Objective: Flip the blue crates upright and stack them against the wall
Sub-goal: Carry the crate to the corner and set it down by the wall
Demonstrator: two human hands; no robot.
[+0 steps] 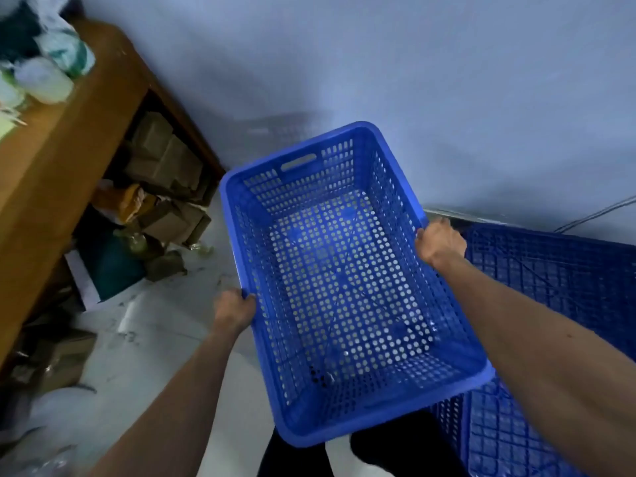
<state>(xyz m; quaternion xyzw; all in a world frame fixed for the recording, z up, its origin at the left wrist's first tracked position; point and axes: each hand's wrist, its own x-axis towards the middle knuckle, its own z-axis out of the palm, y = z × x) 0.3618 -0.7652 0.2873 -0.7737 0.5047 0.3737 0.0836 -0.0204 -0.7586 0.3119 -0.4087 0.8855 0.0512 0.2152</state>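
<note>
A blue perforated plastic crate [344,287] is held in the air in front of me, open side up, with a handle slot in its far end. My left hand [234,309] grips its left long rim. On the opposite long rim my right hand [438,244] is clamped. The pale wall [413,80] rises just beyond the crate. To the right, other blue crates lie bottom-up: one near the wall [557,273] and another low down by my legs [499,438].
A wooden table [51,160] stands at the left with plastic bags on top. Cardboard boxes [161,156] and clutter fill the space under it. Pale floor [148,339] shows between table and crate. A cable [599,213] runs along the wall at right.
</note>
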